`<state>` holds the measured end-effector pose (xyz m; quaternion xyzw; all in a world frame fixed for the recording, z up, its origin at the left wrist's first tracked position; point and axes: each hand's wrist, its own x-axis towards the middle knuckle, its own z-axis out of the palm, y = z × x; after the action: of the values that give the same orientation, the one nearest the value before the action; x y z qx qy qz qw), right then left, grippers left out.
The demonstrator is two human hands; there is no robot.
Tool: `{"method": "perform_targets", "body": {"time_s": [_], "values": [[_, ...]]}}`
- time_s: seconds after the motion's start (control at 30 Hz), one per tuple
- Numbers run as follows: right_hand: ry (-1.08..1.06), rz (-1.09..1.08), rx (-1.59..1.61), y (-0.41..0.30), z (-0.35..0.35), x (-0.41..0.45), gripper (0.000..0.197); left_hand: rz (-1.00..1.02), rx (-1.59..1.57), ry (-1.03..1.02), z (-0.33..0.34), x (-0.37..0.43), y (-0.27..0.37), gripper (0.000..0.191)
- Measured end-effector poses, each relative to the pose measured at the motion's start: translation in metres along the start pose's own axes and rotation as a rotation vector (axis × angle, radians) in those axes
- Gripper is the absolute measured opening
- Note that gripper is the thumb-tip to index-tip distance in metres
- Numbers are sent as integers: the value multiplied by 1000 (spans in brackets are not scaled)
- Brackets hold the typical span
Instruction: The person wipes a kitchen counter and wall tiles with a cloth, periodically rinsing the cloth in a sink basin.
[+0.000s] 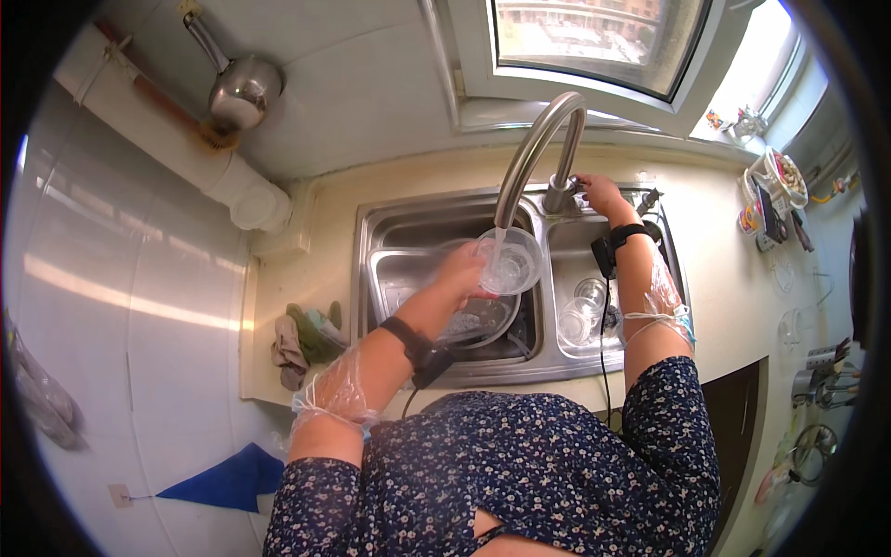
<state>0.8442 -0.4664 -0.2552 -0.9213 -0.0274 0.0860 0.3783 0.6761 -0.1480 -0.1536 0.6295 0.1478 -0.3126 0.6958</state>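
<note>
My left hand [461, 273] grips a clear round bowl [523, 277] by its left side, over the left basin of the steel double sink [445, 379]. Water runs from the curved faucet [532, 139] into the bowl. At the faucet's base, my right hand [600, 193] has its fingers on the lever, which they partly cover. Below the bowl, a rectangular steel tray [379, 278] and a round clear vessel [480, 338] sit in the left basin. Clear glass jars or cups [576, 324] lie in the right basin.
Crumpled cloths [306, 341] lie on the counter left of the sink. A steel saucepan [243, 90] hangs on the wall. An open window sash [585, 83] projects above the faucet. At right stands a white rack [779, 181]. A black cable [605, 355] hangs from my right wrist.
</note>
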Motion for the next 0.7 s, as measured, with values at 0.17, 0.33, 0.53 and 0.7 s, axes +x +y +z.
{"method": "perform_targets", "body": {"time_s": [0.17,0.33,0.53,0.7], "values": [[12,7,8,3,-3,-2,35,-32,-44,28,4,-1,-3,38],[-2,-16,-31,-16,-11,-12,35,-24,-52,47,3,1,-8,37],[208,65,-218,-41,-3,-18,32,-15,-81,55,-5,1,-17,35],[164,-63,-282,-39,7,-24,32,57,-137,70,-10,13,-38,35]]}}
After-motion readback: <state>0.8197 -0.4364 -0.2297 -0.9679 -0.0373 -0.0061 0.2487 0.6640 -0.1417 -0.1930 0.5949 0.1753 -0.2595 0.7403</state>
